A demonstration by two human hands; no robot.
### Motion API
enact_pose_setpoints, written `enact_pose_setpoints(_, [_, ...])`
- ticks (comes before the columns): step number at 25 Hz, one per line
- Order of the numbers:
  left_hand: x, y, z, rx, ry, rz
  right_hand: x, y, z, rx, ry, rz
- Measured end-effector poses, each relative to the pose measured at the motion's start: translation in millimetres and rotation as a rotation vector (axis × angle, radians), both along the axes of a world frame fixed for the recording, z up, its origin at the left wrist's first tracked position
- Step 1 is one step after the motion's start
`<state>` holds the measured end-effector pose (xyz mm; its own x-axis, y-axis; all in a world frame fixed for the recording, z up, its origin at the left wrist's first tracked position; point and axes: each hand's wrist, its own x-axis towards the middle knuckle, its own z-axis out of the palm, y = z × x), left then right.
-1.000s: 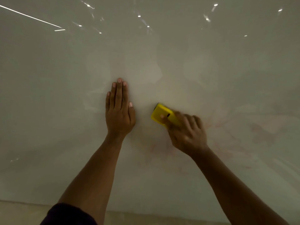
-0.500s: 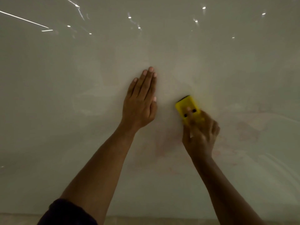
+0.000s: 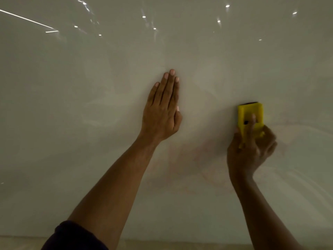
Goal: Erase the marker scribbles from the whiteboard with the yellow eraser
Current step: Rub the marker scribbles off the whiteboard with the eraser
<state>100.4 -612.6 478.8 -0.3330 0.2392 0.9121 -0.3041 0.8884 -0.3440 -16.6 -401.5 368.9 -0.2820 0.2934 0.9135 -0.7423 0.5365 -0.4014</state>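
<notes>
The whiteboard fills nearly the whole view, glossy and dim. Faint reddish marker smears remain between my two arms and to the right of the eraser. My right hand is shut on the yellow eraser, which stands upright against the board with its dark felt edge at the top. A finger lies over the eraser's back. My left hand rests flat on the board to the left of the eraser, fingers together and pointing up, holding nothing.
Bright reflections of ceiling lights dot the top of the board. The board's lower edge runs along the bottom of the view with a pale beige strip below it. A dark sleeve covers my left upper arm.
My right hand has swept the eraser to the right across the board and turned it from tilted to upright. My left hand stays flat on the board.
</notes>
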Motion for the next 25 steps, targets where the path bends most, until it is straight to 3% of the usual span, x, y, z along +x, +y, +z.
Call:
enact_pose_setpoints(3, [-14, 18, 6, -0.108, -0.071, -0.045, 3, 3, -12, 0.435, 0.315, -0.049])
enact_pose_setpoints(4, [-20, 27, 8, -0.117, -0.085, -0.051, -6, 14, -8, 0.393, 0.293, -0.048])
enact_pose_setpoints(7, [-35, 46, 11, -0.114, -0.095, -0.068, -20, 33, 2, -0.132, -0.088, 0.001])
enact_pose_setpoints(8, [-38, 49, 12, -0.122, -0.097, -0.074, -21, 34, -4, -0.099, -0.097, -0.049])
enact_pose_setpoints(11, [-45, 53, 17, -0.165, -0.105, -0.083, -25, 54, -13, 0.394, 0.237, -0.111])
enact_pose_setpoints(12, [-46, 53, 18, -0.176, -0.105, -0.079, -34, 65, -11, 0.389, 0.233, -0.121])
enact_pose_setpoints(15, [-50, 55, 17, -0.176, -0.084, -0.053, -38, 64, 1, -0.051, -0.086, -0.064])
enact_pose_setpoints(16, [-51, 56, 16, -0.177, -0.075, -0.041, -34, 56, -3, -0.034, -0.082, -0.074])
enact_pose_setpoints(19, [-57, 62, 14, -0.201, -0.067, -0.002, -31, 57, -10, 0.368, 0.215, -0.073])
enact_pose_setpoints(20, [-58, 63, 14, -0.216, -0.073, 0.004, -39, 69, -7, 0.360, 0.216, -0.091])
enact_pose_setpoints(21, [-59, 64, 15, -0.238, -0.084, 0.006, -48, 77, -4, 0.224, 0.122, -0.118])
enact_pose_setpoints(23, [-62, 67, 20, -0.294, -0.123, -0.017, -50, 76, 1, -0.191, -0.139, -0.082])
enact_pose_setpoints(24, [-64, 69, 23, -0.321, -0.145, -0.037, -48, 70, -3, -0.236, -0.185, -0.098])
enact_pose_setpoints(25, [-67, 72, 25, -0.336, -0.161, -0.054, -43, 63, -9, -0.142, -0.133, -0.129])
